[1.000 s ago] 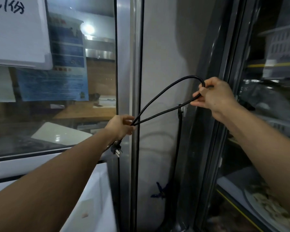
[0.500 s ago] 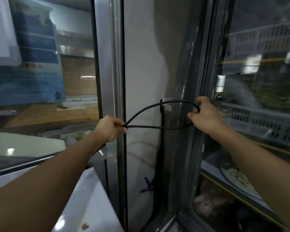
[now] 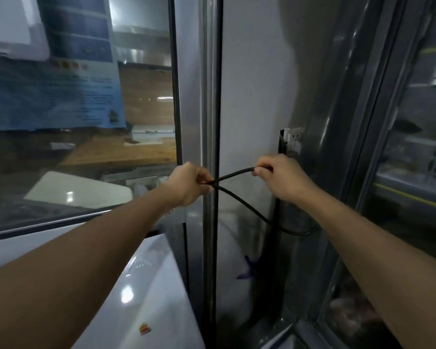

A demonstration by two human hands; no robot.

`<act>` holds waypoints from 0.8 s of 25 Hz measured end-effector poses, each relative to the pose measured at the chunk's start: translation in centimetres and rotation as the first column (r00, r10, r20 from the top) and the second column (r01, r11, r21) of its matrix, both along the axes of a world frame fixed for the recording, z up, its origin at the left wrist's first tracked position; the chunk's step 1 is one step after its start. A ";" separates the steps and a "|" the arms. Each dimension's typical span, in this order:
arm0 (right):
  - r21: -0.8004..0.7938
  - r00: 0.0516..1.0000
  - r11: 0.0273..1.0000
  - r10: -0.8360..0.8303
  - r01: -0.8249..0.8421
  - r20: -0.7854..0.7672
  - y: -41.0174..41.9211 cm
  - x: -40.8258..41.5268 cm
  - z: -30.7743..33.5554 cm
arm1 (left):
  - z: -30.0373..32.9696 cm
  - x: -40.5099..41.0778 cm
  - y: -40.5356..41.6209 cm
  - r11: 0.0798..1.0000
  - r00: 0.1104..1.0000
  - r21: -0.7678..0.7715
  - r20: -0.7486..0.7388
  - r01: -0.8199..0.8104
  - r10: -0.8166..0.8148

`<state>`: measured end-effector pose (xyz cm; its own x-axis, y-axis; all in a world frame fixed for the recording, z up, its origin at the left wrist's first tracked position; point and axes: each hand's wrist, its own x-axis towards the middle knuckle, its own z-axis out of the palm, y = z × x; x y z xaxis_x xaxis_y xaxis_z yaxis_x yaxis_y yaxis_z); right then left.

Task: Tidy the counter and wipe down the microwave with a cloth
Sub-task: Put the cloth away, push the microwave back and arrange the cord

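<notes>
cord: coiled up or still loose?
Loose. The cord crosses itself once at the left hand; the right hand pinches its other end, and the rest sags below. No bundle.

You see a blue poster point(image 3: 56, 96) on the left window point(image 3: 146, 117), a white socket point(image 3: 293, 139) on the wall beside the fridge door point(image 3: 413, 172).

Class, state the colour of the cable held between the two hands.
The cable is black, seen in the head view, the only one.

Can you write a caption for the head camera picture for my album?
Both hands, left and right, hold a black cord beside a wall socket.
</notes>
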<state>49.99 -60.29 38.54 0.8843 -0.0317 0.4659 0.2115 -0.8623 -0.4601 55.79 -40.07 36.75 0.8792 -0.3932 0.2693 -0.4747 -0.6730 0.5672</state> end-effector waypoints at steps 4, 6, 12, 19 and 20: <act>0.134 0.999 0.991 0.019 -0.015 -0.026 -2.7 1.7 -3.0 | -2.2 1.3 2.3 0.986 0.993 0.137 -0.061 -0.092 0.101; 0.194 0.999 0.981 -0.008 0.017 -0.048 -3.1 2.6 -5.1 | -2.7 1.8 3.1 0.979 0.989 0.167 -0.073 -0.117 0.130; -0.126 0.988 0.989 0.061 -0.079 -0.143 1.3 4.4 -9.3 | -2.9 2.9 3.0 0.962 0.989 0.233 -0.012 -0.140 0.147; 0.059 0.987 0.988 0.147 -0.143 -0.061 4.9 6.9 -12.2 | -4.4 3.8 3.5 0.952 0.988 0.274 -0.026 -0.139 0.152; 0.095 0.987 0.985 0.150 -0.143 -0.066 4.4 7.2 -12.6 | -4.9 3.9 3.9 0.947 0.985 0.286 -0.049 -0.146 0.166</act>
<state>57.16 -55.91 25.98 0.9137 0.0620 0.4016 0.2957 -0.7793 -0.5525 59.67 -36.15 31.85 0.9484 -0.3000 0.1024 -0.3162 -0.8721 0.3735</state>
